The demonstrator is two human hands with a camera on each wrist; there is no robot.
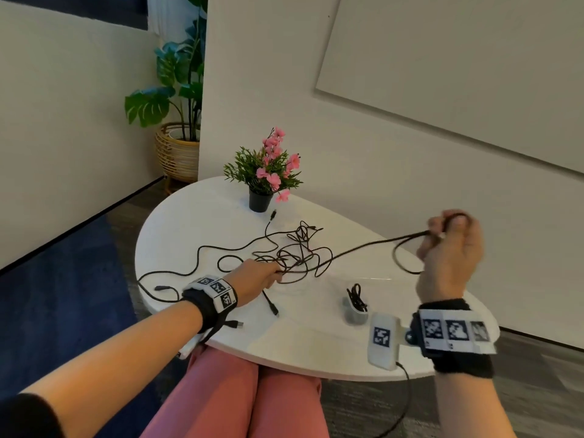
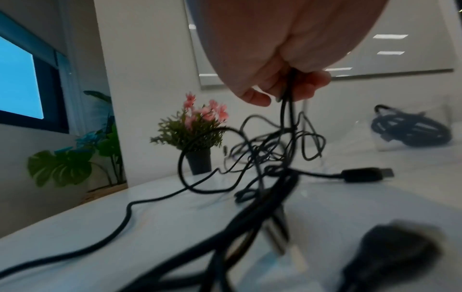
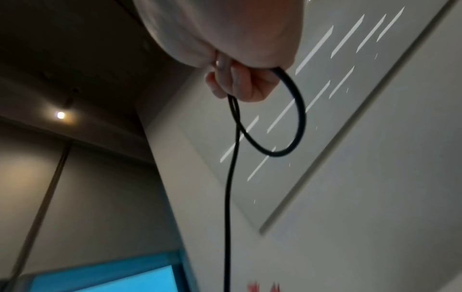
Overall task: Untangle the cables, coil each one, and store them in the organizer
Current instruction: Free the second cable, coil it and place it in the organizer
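Observation:
A tangle of thin black cables lies on the white table. My left hand pinches strands at the tangle's near edge. My right hand is raised to the right and grips one black cable, stretched taut from the tangle, with a loop hanging from its fingers. A clear organizer near the front holds one coiled black cable.
A small black pot of pink flowers stands at the table's back edge by the wall. Loose plug ends lie near my left wrist. A white tagged device with its own lead sits at the front right edge. My legs are under the table.

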